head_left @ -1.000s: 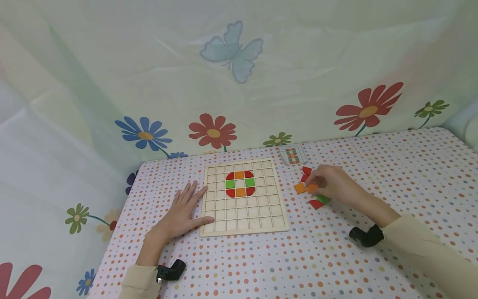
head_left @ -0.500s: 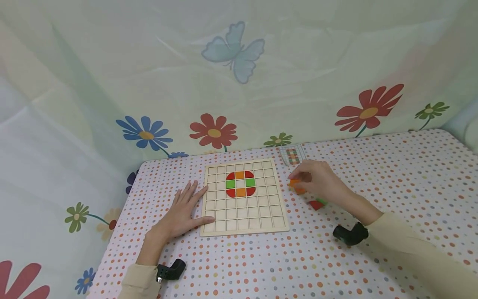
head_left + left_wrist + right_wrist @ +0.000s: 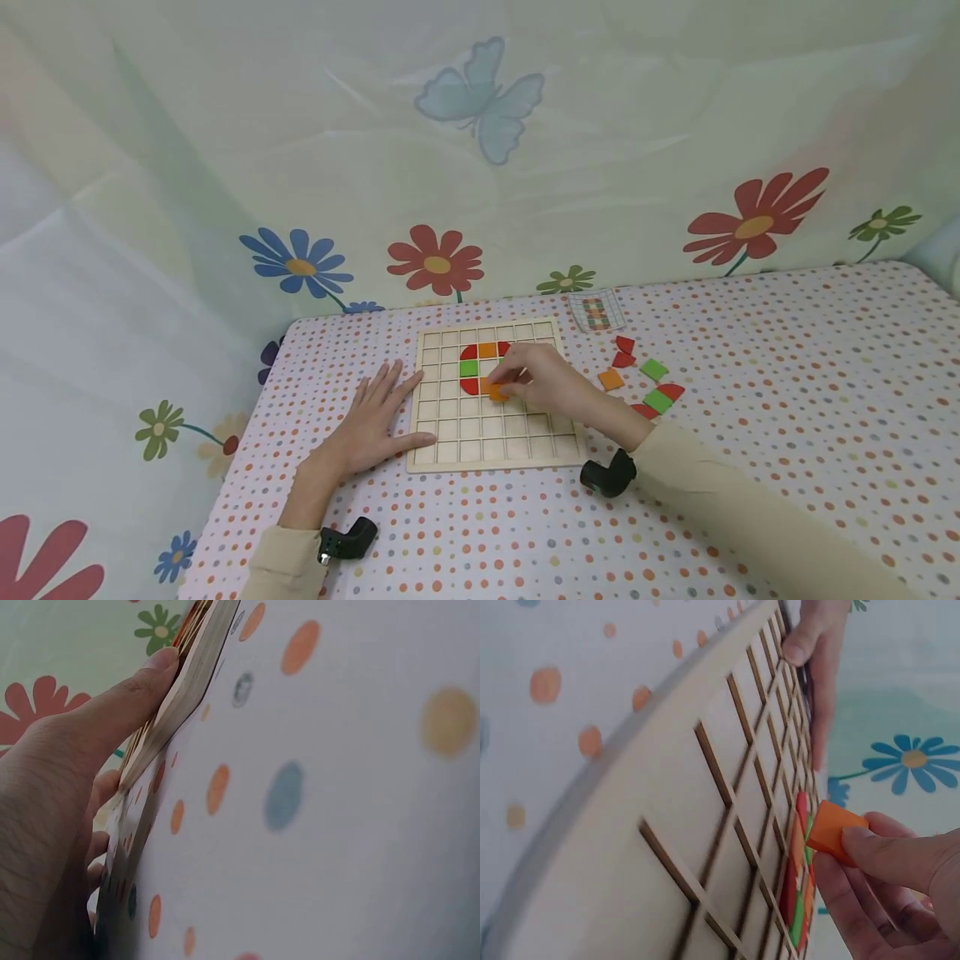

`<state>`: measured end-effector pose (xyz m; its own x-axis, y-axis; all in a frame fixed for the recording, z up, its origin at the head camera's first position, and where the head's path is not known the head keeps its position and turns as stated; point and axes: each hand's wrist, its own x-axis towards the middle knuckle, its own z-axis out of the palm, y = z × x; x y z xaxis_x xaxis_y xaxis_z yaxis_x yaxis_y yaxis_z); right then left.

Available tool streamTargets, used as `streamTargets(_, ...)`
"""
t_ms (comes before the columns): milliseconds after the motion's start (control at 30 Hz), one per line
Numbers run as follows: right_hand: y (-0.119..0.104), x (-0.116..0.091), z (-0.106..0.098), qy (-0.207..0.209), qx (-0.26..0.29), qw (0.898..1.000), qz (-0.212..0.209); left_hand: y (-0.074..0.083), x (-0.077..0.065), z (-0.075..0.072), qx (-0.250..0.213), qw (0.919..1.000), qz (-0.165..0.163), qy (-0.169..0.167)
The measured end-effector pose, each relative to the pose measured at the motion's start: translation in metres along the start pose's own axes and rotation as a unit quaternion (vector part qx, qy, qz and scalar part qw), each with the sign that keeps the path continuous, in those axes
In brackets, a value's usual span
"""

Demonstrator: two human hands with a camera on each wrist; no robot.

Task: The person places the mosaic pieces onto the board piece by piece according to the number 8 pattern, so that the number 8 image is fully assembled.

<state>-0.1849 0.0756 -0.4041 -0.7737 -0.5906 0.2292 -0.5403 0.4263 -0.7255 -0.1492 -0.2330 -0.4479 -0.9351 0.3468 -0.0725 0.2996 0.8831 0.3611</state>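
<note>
My right hand (image 3: 542,379) pinches an orange square tile (image 3: 834,829) between thumb and fingers, just above the wooden grid board (image 3: 480,450). On the board, red rounded corner tiles, green square tiles (image 3: 468,368) and orange square tiles (image 3: 487,350) form a ring; my right hand hides its right side in the head view. Fingers spread and straight, my left hand (image 3: 367,429) rests at the board's left edge. In the left wrist view its thumb (image 3: 139,686) lies on the board's rim.
Right of the board lie loose tiles: an orange square (image 3: 611,379), a green square (image 3: 654,369), another green square (image 3: 659,402) between red pieces, and two red pieces (image 3: 624,359). A printed pattern card (image 3: 597,311) lies behind them on the dotted cloth (image 3: 750,467).
My right hand has picked up an orange square tile from the loose pieces and carried it left over the board. The left hand stays in place.
</note>
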Motion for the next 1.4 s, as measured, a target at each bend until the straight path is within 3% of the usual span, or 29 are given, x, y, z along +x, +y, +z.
streamTargets(233, -0.001, 0.003, 0.014, -0.020, 0.008, 1.000, -0.001, 0.002, 0.001, 0.000, 0.005, 1.0000, -0.006, -0.003)
streamTargets(467, -0.006, 0.003, 0.017, -0.036, -0.012, 0.999, 0.032, 0.002, 0.000, 0.000, 0.004, 1.0000, -0.001, 0.000)
streamTargets(667, -0.006, 0.006, 0.018, -0.037, -0.036, 0.998, 0.024, 0.002, 0.001, -0.001, 0.007, 1.0000, 0.000, 0.000)
streamTargets(1067, -0.018, 0.005, 0.023, -0.054, -0.155, 0.986, -0.008, 0.003, 0.002, -0.002, 0.011, 0.9999, 0.004, 0.000)
streamTargets(1400, -0.018, 0.004, 0.028, -0.047, -0.142, 0.989, -0.003, 0.001, 0.000, 0.000, 0.010, 0.9999, 0.002, 0.000)
